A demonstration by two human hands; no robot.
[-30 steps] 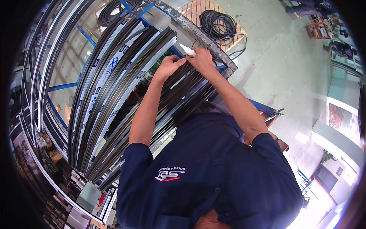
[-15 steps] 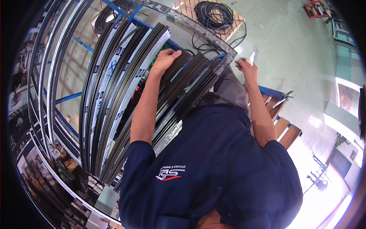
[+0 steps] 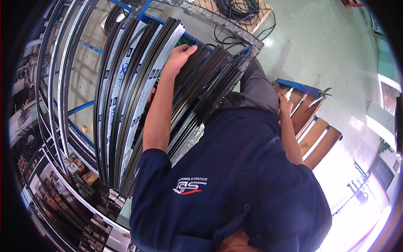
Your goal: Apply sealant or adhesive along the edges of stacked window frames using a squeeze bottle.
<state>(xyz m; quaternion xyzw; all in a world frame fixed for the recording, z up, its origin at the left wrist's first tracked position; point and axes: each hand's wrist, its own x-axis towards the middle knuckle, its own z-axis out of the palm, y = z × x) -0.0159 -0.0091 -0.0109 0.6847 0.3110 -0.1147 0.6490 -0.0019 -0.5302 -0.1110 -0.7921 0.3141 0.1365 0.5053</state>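
My left hand (image 3: pixel 178 61) is closed over the upper end of a dark brown long profile (image 3: pixel 200 59), with the thumb on its edge. That profile lies among several other dark strips on a rack. To its left stands a bundle of long profiles wrapped in white printed film (image 3: pixel 142 96). My right hand (image 3: pixel 285 106) is closed round a small white-and-orange bottle (image 3: pixel 288 94) with a pointed white tip. It is beside my leg, over the near end of a wooden-slatted stand with a blue edge (image 3: pixel 300 87). Much of the bottle is hidden by the fingers.
Pliers-like tool handles (image 3: pixel 321 97) stick out at the stand's corner. Coiled black cable (image 3: pixel 237 9) lies on a wooden pallet (image 3: pixel 262 17) at the back. Blue rack bars (image 3: pixel 79 107) and tall curved-looking profiles (image 3: pixel 52 80) stand at the left.
My right hand has moved down and toward my body with the bottle, from above the floor to over the slatted stand. My left hand stays on the profile.
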